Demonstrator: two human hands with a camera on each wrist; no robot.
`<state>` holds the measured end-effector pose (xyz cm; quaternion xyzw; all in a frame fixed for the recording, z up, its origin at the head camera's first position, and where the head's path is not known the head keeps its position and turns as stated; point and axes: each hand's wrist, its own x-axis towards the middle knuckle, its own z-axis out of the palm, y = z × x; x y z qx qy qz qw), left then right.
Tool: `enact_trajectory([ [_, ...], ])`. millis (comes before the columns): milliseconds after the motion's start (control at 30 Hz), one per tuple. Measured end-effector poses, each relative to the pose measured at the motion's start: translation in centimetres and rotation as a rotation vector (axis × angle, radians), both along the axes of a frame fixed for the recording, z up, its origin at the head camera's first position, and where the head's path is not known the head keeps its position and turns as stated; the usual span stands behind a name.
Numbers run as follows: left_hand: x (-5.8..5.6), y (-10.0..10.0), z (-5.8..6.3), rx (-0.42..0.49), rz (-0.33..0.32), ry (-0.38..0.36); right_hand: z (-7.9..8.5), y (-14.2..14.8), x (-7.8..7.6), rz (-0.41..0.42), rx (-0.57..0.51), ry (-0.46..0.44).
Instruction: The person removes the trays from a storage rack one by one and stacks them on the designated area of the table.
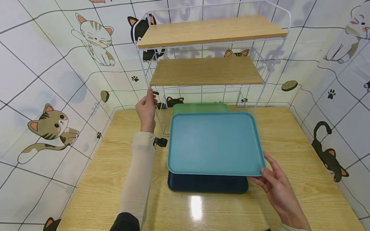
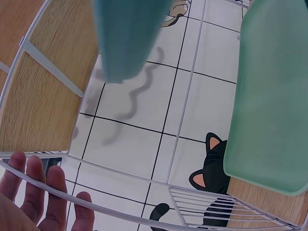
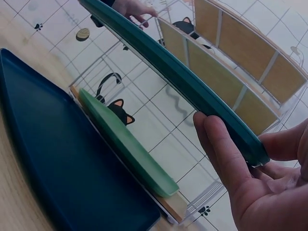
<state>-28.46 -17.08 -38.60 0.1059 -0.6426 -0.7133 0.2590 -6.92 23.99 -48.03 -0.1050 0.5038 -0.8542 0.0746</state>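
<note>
My right hand (image 1: pixel 278 189) pinches the front right corner of a light blue tray (image 1: pixel 214 144), thumb on top and fingers beneath. The tray is raised above a dark blue tray (image 1: pixel 208 183), as the right wrist view confirms. Behind it, a green tray (image 1: pixel 199 107) lies on the bottom board of a white wire rack (image 1: pixel 284 29), partly hidden by the blue one. At the rack's front left post, my left hand (image 1: pixel 146 110) holds the white wire, its fingers (image 2: pixel 57 190) behind it in the left wrist view.
Two wooden shelves, an upper board (image 1: pixel 214 30) and a middle board (image 1: pixel 206 71), span the rack above the green tray. The wooden table (image 1: pixel 292 141) extends to both sides, up to tiled walls with cat drawings. A black strap (image 1: pixel 160 142) circles the left wrist.
</note>
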Motion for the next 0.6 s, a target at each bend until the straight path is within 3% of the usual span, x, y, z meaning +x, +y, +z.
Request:
enact_trajectory([
  [200, -0.1, 0.0, -0.1, 0.004, 0.002, 0.009, -0.8, -0.2, 0.4, -0.018, -0.001, -0.033],
  [600, -0.2, 0.1, -0.2, 0.002, 0.009, 0.006, -1.9, -0.4, 1.1, -0.027, 0.100, -0.121],
])
